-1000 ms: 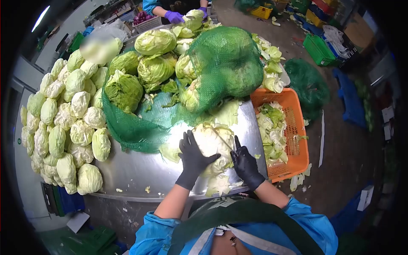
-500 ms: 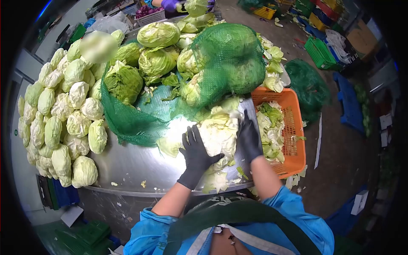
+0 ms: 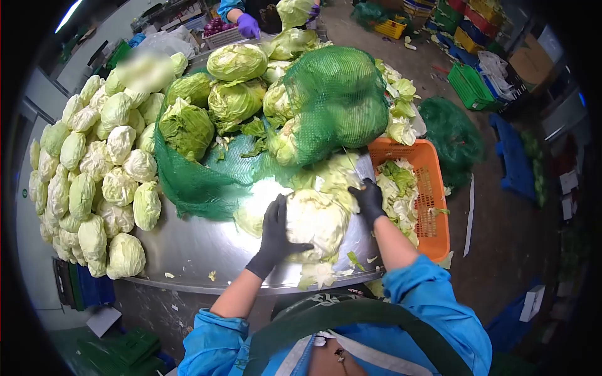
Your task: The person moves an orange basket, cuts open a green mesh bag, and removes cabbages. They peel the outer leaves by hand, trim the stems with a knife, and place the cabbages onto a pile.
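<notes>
A pale cabbage (image 3: 316,224) lies on the metal table (image 3: 188,250) in front of me. My left hand (image 3: 276,233), in a dark glove, rests against its left side with the thumb spread. At the upper right of the cabbage is my right hand (image 3: 369,199), also gloved, with fingers bent over loose outer leaves (image 3: 335,175); what its fingertips hold is hard to make out. A green net bag (image 3: 342,100) with large cabbages stands just beyond, its open mouth spread to the left. Leaf scraps (image 3: 316,276) lie near the table's front edge.
An orange crate (image 3: 433,207) with leaves stands to the right. Many trimmed cabbages (image 3: 116,169) are piled at the left. Untrimmed cabbages (image 3: 235,103) sit behind the net. Across the table, a person's purple-gloved hand (image 3: 249,26) shows. Green netting (image 3: 451,135) lies beyond the crate.
My left hand has shifted slightly left and now cups the cabbage's side. My right hand has bent its fingers, and the cabbage shows a smoother, rounder surface. The other person's hands have moved apart.
</notes>
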Demonstrator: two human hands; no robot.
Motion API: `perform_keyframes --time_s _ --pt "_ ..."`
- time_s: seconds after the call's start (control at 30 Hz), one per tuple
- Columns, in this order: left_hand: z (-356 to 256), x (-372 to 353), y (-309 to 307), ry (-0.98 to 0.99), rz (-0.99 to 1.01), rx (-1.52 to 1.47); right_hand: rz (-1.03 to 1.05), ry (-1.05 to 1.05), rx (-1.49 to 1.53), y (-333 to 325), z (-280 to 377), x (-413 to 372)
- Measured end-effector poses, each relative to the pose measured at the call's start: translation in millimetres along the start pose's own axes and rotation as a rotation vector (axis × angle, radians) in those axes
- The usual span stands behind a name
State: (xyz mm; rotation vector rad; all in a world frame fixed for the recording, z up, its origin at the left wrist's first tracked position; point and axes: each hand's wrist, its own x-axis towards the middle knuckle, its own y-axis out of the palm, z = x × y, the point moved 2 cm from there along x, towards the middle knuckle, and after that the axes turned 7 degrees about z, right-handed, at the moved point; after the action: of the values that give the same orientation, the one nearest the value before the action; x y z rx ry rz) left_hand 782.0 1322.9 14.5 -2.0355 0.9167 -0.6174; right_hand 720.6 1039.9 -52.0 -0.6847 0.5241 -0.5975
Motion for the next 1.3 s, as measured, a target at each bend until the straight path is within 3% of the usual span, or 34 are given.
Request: perform_keyframes --time_s 0.07,0.13,0.2,0.27,0.3,0.33,0.4,0.43,0.53,0.57,0.6,0.67,0.7,0.8,0.9,1.0,1.07,1.13,1.2,1.23,1.3 --pt "7 6 -4 0.069 0.030 -0.069 -0.064 -0.031 0.017 -18 -19 -22" --pt "0 27 -5 0.260 0.213 -0.056 -0.193 -0.122 0.025 -52 6 -62" --pt "-22 58 -7 0.454 0.378 0.073 0.116 -0.250 0.375 -35 -8 -66" --pt "-48 82 -20 0.564 0.351 0.366 0.310 -0.187 0.285 -30 2 -83" --pt "-40 85 -22 0.211 0.292 0.109 0.306 -0.123 0.377 -26 -10 -82" --pt "-25 75 -6 0.128 0.084 0.016 0.307 -0.066 0.470 -20 -23 -82" --pt "-34 52 18 -0.129 0.199 -0.070 0.295 0.084 0.623 -13 -38 -99" --pt "-37 48 29 -0.229 0.108 -0.081 0.221 0.103 0.774 -3 -53 -103" --pt "-9 56 40 -0.202 0.102 -0.186 0.243 0.109 0.879 -2 -77 -83" --pt "13 56 41 -0.138 0.078 -0.243 0.183 0.161 0.863 -20 -68 -78" --pt "36 57 43 -0.063 0.103 -0.399 0.228 0.224 0.679 -14 -99 -53" --pt "49 51 50 0.096 0.071 -0.347 -0.010 -0.209 0.374 -27 -98 -43" --pt "34 48 48 0.036 0.070 -0.271 -0.197 -0.263 0.107 -49 -50 -65" --pt "-34 55 23 -0.183 0.092 -0.144 0.132 -0.145 -0.026 -43 3 -116" --pt "-36 56 23 -0.220 0.124 -0.126 0.031 -0.194 -0.273 -31 32 -129" --pt "-39 52 29 -0.195 0.088 -0.068 0.102 -0.164 -0.416 -23 25 -100" --pt "-39 46 32 -0.270 0.107 -0.104 0.091 0.074 -0.063 -30 8 -58" --pt "-15 39 38 -0.051 0.038 -0.127 0.199 0.027 -0.096 -15 -27 -23" --pt "11 39 36 0.021 0.012 -0.252 0.163 0.037 -0.002 -31 3 -43" --pt "21 36 33 0.081 0.064 -0.432 -0.038 -0.042 0.093 -14 -22 -39" --pt "26 35 15 0.098 0.216 -0.666 0.094 0.080 0.048 -14 -53 -20"
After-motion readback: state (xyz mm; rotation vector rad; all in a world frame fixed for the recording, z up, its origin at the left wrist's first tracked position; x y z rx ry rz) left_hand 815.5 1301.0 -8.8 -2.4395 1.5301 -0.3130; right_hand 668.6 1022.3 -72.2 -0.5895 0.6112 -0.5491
